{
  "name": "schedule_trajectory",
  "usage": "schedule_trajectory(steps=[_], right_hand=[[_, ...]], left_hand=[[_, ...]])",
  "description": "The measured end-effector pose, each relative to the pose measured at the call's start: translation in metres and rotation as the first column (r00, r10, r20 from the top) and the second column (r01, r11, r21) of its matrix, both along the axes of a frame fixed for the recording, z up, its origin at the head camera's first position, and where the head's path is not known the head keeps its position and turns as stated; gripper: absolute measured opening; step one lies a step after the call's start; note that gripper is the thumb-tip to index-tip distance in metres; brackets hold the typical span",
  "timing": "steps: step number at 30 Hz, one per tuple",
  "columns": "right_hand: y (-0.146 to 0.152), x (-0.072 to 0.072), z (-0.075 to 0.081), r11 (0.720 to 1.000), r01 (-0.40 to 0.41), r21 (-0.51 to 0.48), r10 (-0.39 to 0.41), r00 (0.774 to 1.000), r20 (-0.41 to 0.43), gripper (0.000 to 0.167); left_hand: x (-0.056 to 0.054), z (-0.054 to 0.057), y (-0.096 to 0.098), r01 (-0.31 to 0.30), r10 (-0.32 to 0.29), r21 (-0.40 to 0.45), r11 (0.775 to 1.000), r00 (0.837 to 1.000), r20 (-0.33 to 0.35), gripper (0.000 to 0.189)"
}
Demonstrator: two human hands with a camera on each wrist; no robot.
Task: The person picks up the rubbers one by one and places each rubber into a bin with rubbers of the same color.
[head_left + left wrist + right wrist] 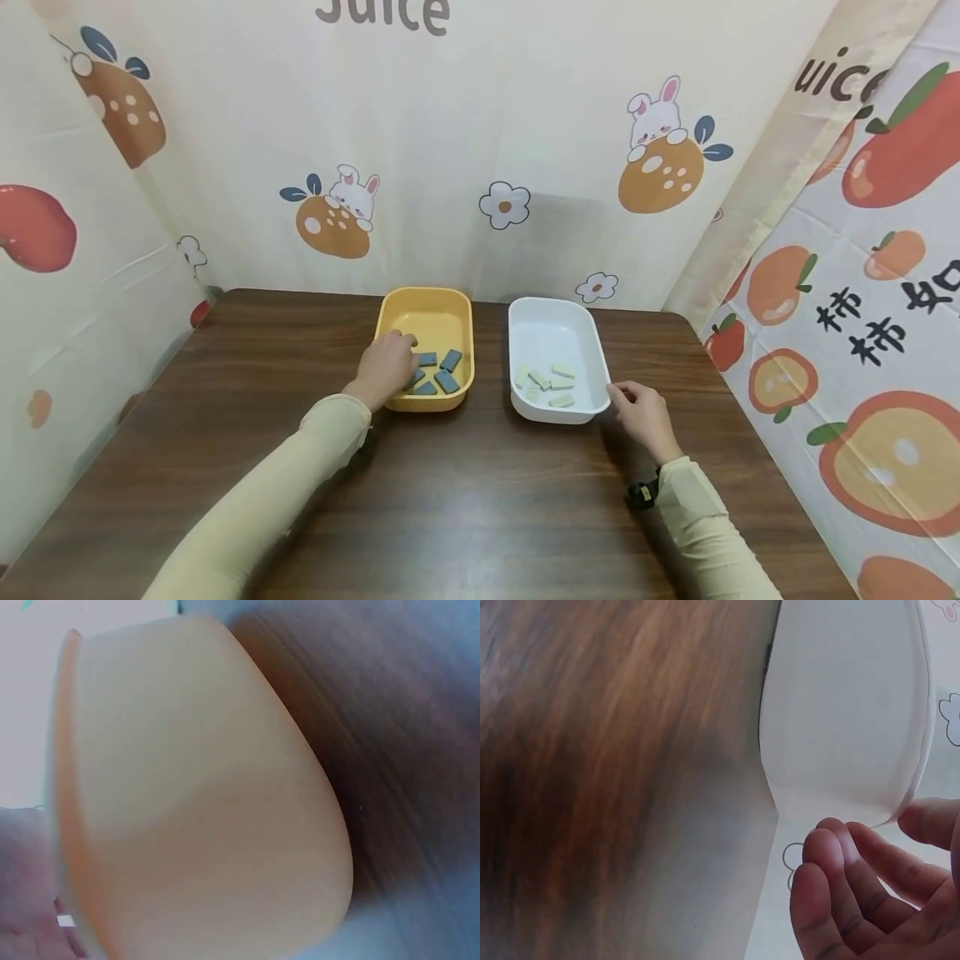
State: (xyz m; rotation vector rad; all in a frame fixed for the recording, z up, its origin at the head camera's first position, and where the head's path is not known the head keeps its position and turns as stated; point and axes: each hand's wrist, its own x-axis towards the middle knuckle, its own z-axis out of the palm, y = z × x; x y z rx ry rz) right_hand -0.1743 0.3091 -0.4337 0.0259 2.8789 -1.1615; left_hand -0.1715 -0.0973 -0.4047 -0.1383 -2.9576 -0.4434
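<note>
My left hand (385, 367) reaches over the left side of the yellow plastic bin (467, 333), fingers inside it beside several dark blue-grey rectangular blocks (447, 382). Its fingertips are partly hidden, and I cannot tell whether they hold a block. The left wrist view is mostly the bin's outer wall (202, 780), with part of the left hand (26, 877) beyond the rim. At the near right corner of the white plastic bin (592, 350), my right hand (643, 417) pinches the rim between thumb and fingers (821, 855). Several pale yellow-green blocks (561, 384) lie in the white bin.
Both bins stand side by side near the back edge of a dark wooden table (450, 508). A printed curtain (450, 125) hangs close behind them, with more printed cloth (862, 333) along the right and left sides. A dark band (643, 493) is on the right wrist.
</note>
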Motion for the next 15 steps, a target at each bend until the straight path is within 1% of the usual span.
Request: schedule_trajectory(steps=[4,7,9,12,15], right_hand=[[0.002,-0.001,0.003,1.0,0.002,-0.004,-0.002,1.0,-0.002,0.043],[0.002,-0.002,0.007,1.0,0.001,0.005,-0.001,1.0,-0.018,0.041],[0.003,-0.002,0.008,1.0,0.0,0.014,0.0,1.0,-0.028,0.039],[0.002,-0.001,0.007,1.0,0.005,0.018,-0.005,0.999,-0.04,0.038],[0.0,-0.001,0.006,0.999,0.015,0.044,-0.011,0.995,-0.099,0.036]], left_hand=[[0.009,0.002,-0.003,-0.036,0.04,0.049,0.998,0.997,-0.07,0.028],[0.013,0.001,-0.006,-0.053,0.061,0.081,0.995,0.992,-0.108,0.026],[0.016,0.0,-0.009,-0.058,0.07,0.102,0.993,0.991,-0.117,0.026],[0.021,-0.002,-0.014,-0.069,0.083,0.129,0.989,0.991,-0.105,0.028],[0.026,-0.003,-0.019,-0.087,0.1,0.135,0.987,0.991,-0.09,0.028]])
